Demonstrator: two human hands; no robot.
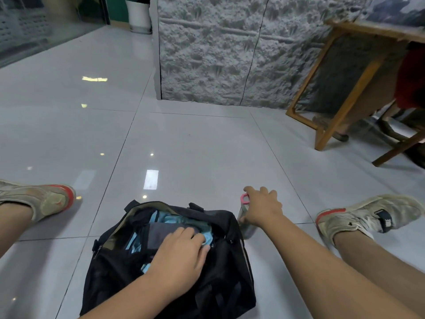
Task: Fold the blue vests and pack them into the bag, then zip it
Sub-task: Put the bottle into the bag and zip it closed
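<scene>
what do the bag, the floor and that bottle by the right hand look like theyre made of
Bag: soft black woven fabric, probably nylon; it sags and creases. Floor: glossy pale tiles, likely ceramic; mirror-like light reflections and thin grout lines. Bottle: clear body, plastic or glass, with a pink loop on top; right hand covers most of it.

Overhead glare on glossy floor (pixel 207 157), wide-angle warping

Lower centre: an open black bag (pixel 174 268) lies on the tiled floor (pixel 195 157), blue vests (pixel 170 221) inside. The left hand (pixel 181 252) presses on the contents. The right hand (pixel 262 208) grips a pink-looped bottle (pixel 245 217) just beside the bag.
</scene>
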